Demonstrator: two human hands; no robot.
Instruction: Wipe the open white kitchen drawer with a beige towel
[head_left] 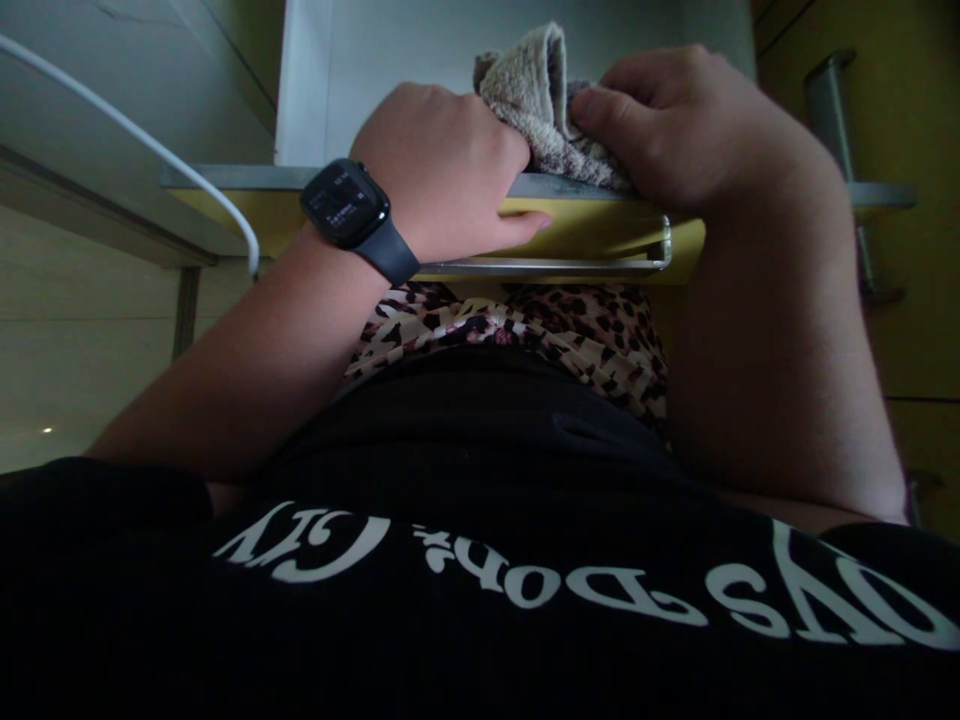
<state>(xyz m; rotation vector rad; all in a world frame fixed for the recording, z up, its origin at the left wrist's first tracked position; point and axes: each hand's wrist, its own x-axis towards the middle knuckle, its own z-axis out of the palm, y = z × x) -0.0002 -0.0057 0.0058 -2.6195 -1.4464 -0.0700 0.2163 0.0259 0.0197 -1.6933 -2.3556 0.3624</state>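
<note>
The view points steeply down my own body at the front of a yellow drawer [600, 235] with a metal bar handle [570, 266]. My left hand [442, 170], with a black smartwatch [346, 205] on the wrist, grips the drawer's top edge, thumb pressed on the yellow front. My right hand [675, 125] is closed on a crumpled beige cloth [536, 100] that lies on the same top edge, between the two hands. Both hands' fingers curl over the edge and are partly hidden.
A white cable [150, 140] runs across the upper left over a grey counter edge [90, 200]. Yellow cabinet fronts with metal handles [836, 120] stand at the right. My black shirt and patterned clothing fill the lower frame.
</note>
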